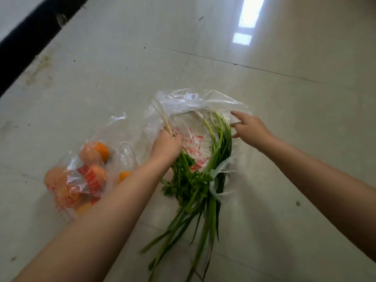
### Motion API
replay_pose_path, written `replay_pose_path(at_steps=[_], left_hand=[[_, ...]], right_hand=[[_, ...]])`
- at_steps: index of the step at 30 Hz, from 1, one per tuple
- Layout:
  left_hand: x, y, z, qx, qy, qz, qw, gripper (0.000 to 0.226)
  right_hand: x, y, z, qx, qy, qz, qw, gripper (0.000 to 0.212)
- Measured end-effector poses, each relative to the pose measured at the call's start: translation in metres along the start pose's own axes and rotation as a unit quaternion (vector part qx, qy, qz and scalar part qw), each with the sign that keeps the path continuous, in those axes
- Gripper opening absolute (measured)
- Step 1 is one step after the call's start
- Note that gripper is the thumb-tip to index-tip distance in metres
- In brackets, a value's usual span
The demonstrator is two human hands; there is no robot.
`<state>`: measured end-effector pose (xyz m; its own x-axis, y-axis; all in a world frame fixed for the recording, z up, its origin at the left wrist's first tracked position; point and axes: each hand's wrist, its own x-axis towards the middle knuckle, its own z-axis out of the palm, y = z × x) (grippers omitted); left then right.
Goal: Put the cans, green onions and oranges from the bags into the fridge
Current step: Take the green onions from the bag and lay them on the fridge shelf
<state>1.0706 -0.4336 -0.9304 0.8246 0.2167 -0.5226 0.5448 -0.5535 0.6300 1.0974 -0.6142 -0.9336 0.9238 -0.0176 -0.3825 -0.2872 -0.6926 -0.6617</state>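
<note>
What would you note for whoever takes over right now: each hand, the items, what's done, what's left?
Left hand grips the green onions by their white ends, partly out of the clear bag.
Right hand touches the bag's edge; grip unclear.
Oranges lie bagged on the floor.
Cans and fridge not in view.
Done: onions partly unbagged.
Left: onions and oranges into the fridge.

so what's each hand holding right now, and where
Left hand grips the green onions by their white ends; right hand touches the bag at its rim, grip unclear.

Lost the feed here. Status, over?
Left hand grips green onions by white ends. Right hand open at clear bag edge. Oranges bagged on floor.
</note>
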Motion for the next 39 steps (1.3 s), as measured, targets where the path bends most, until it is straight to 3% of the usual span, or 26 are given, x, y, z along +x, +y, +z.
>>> replay_pose_path(at_steps=[2, 5, 8, 11, 17, 19, 22, 27, 30, 33, 39], left_hand=[[0.003, 0.003, -0.001, 0.005, 0.004, 0.023, 1.000, 0.027], [0.009, 0.005, -0.001, 0.005, 0.013, 0.037, 0.999, 0.018], [0.012, 0.005, -0.001, 0.019, 0.035, 0.056, 0.998, 0.008], [0.018, 0.006, -0.001, 0.049, 0.049, 0.074, 0.995, 0.007], [0.028, 0.001, -0.006, 0.196, 0.114, 0.047, 0.973, 0.029], [0.031, -0.002, -0.009, 0.204, 0.132, 0.043, 0.969, 0.029], [0.034, -0.006, -0.010, 0.203, 0.144, 0.039, 0.968, 0.025], [0.036, -0.010, -0.014, 0.153, 0.096, 0.021, 0.983, 0.029], [0.037, -0.011, -0.022, 0.113, 0.070, 0.021, 0.991, 0.033], [0.036, -0.007, -0.032, 0.049, 0.081, 0.028, 0.995, 0.036], [0.025, 0.001, -0.043, 0.018, 0.072, 0.083, 0.994, 0.033]], right_hand=[[0.016, -0.001, 0.005, 0.020, 0.022, 0.030, 0.999, 0.034], [0.031, 0.000, 0.019, -0.045, -0.019, 0.076, 0.996, 0.033], [0.040, -0.004, 0.031, -0.105, -0.043, 0.086, 0.990, 0.034], [0.048, -0.007, 0.042, -0.095, -0.025, 0.084, 0.992, 0.038], [0.052, -0.016, 0.064, -0.086, -0.040, 0.065, 0.993, 0.019], [0.054, -0.018, 0.071, -0.121, -0.058, 0.052, 0.990, 0.012], [0.054, -0.021, 0.083, -0.148, -0.061, 0.032, 0.987, 0.017], [0.049, -0.028, 0.096, -0.179, -0.055, 0.012, 0.982, 0.019], [0.036, -0.043, 0.082, -0.116, -0.155, -0.019, 0.981, 0.034], [0.014, -0.062, 0.044, -0.188, -0.284, -0.092, 0.936, 0.031], [0.004, -0.052, 0.011, -0.260, -0.288, -0.063, 0.920, 0.026]])
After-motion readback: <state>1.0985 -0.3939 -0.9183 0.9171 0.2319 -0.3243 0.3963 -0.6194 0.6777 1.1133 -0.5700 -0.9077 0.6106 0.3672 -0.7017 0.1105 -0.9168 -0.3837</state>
